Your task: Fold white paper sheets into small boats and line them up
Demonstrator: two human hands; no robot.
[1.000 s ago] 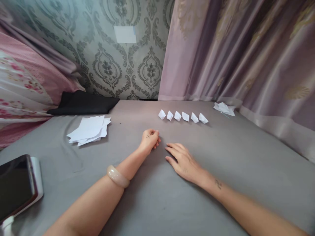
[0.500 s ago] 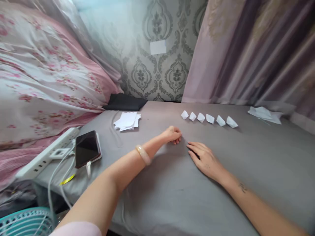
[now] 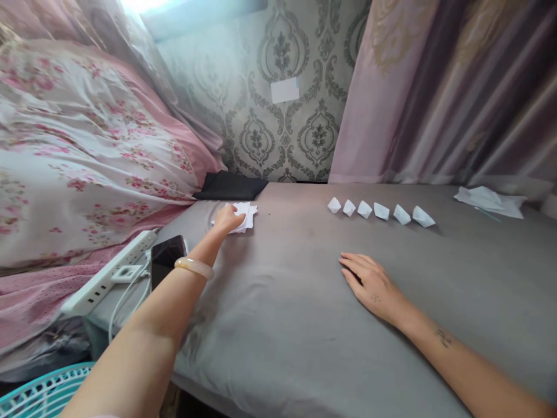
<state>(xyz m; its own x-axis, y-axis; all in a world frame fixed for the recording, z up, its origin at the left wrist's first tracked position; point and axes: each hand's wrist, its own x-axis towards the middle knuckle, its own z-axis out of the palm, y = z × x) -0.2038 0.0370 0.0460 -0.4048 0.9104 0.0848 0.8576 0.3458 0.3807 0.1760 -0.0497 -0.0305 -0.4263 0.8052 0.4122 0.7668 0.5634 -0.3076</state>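
Observation:
At the left rear of the grey sheet, my left hand [image 3: 228, 220] rests on a stack of white paper pieces [image 3: 248, 219]. Its thumb and forefinger look apart over the top pieces, while the other fingers are mostly hidden. My right hand [image 3: 369, 285] lies palm down on the sheet, fingers stretched out and nothing in them. Beyond it stands a row of several small folded white paper shapes [image 3: 382, 211].
More white papers [image 3: 489, 201] lie at the far right. A black folded cloth [image 3: 230, 186] is behind the stack. On the left are a phone [image 3: 164, 260], a white power strip [image 3: 108, 273] with cables, and a turquoise basket [image 3: 47, 389] below the edge.
My left hand has moved left from beside my right hand to the paper stack. My right hand stays nearly in place. The view has shifted slightly.

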